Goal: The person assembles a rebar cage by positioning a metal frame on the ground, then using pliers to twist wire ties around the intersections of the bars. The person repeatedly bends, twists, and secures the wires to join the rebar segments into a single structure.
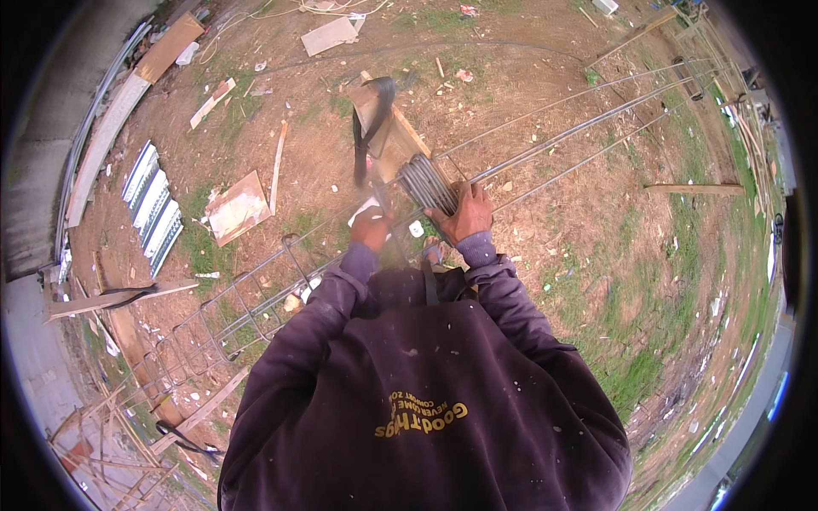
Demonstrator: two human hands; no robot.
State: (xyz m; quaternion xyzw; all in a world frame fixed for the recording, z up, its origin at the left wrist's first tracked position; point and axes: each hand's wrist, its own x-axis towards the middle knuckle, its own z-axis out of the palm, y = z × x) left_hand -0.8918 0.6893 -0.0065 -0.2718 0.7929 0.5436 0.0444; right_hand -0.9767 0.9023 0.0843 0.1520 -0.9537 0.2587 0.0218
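Observation:
A tight stack of bent steel stirrups [423, 182] hangs at the long reinforcing bars [545, 146] in front of me. My right hand [465, 213] grips its right end, thumb on the near side and fingers over the far side. My left hand [371, 228] is closed to the left of the stack, beside the bars. A grey blurred shape rises past its fingers; I cannot tell what it is. More stirrups [247, 281] stand spaced apart along the bars at the lower left.
A wooden board [388, 128] with a black strap [361, 140] over it lies beyond the stack. Left on the dirt are a plywood piece [237, 209], a corrugated sheet [153, 209] and long planks [106, 153]. A timber piece [694, 189] crosses at right.

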